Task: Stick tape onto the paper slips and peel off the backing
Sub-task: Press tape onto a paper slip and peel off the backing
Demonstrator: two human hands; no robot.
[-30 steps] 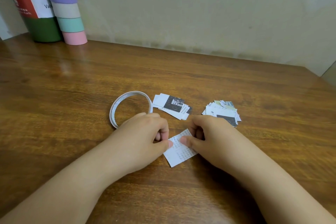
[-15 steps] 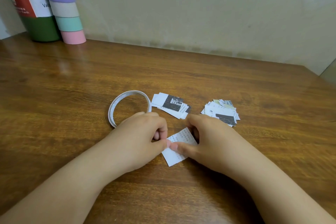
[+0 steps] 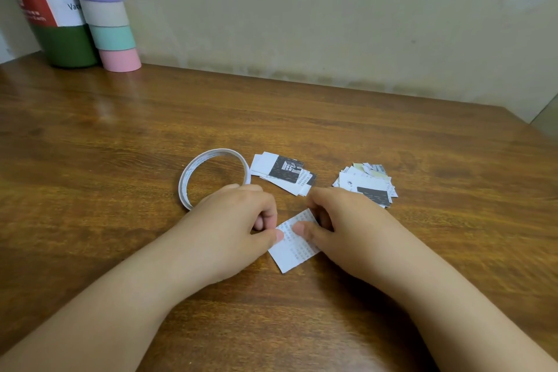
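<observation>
**Both hands pinching one paper slip on the table**

The printed paper slip (image 3: 294, 243) lies on the wooden table (image 3: 332, 130), tilted, and serves as reference for all positions below.

- Left hand (image 3: 232, 229): fingers curled, thumb tip on the slip's left edge. It pinches the slip there; the exact contact under the fingers is hidden.
- Right hand (image 3: 341, 226): fingers curled, thumb pressing the slip's upper face, other fingers at its far corner. It grips the slip.
- Tape ring (image 3: 214, 180): behind and left of the slip, lying flat; the left hand covers its near edge.
- First pile of slips (image 3: 282, 172): directly behind the slip, just beside the ring.
- Second pile of slips (image 3: 367, 183): behind and right of the slip, next to the right hand.
- Green bottle (image 3: 48, 6) and striped tube (image 3: 104, 9): far behind and left, side by side against the wall.
</observation>
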